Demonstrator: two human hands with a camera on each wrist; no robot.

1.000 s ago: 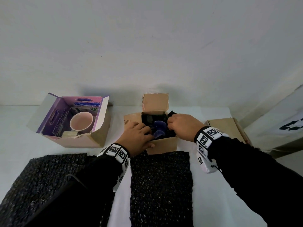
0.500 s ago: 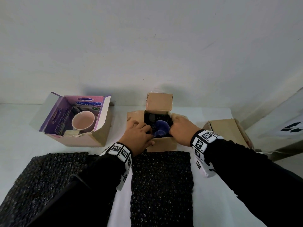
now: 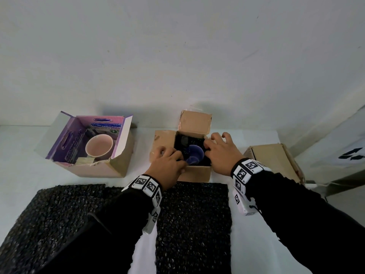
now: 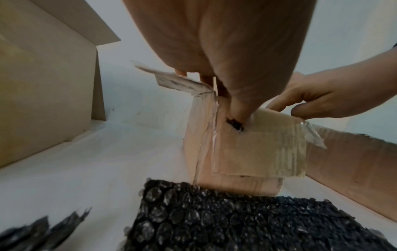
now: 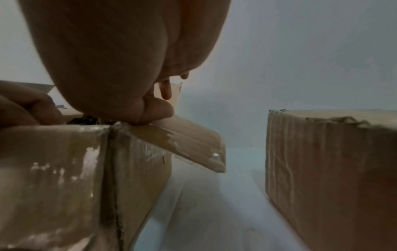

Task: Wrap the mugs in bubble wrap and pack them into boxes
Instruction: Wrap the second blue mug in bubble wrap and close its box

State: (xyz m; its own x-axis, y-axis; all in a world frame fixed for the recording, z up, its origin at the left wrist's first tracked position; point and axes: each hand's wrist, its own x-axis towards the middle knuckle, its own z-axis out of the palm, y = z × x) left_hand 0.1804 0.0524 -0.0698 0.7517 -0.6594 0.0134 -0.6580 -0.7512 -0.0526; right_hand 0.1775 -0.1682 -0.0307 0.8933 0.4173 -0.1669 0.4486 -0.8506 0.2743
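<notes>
While head cam shows blue mug [image 3: 194, 157] in box [image 3: 194, 173], wrist cams hide it; L fingers [image 4: 238, 113] grip wrap, R fingers [image 5: 158, 109] splayed loose.

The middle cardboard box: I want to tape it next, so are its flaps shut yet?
Open. The middle cardboard box has its back flap upright and its side flaps spread outward, and the blue mug shows inside.

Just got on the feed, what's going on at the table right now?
A person is packing mugs. Both hands are at the open middle box: the left hand and right hand are settling a blue mug, swathed in black wrap, inside it. A pink mug sits unwrapped in the purple box. Two sheets of bubble wrap lie in front, and a third box waits on the right.
</notes>
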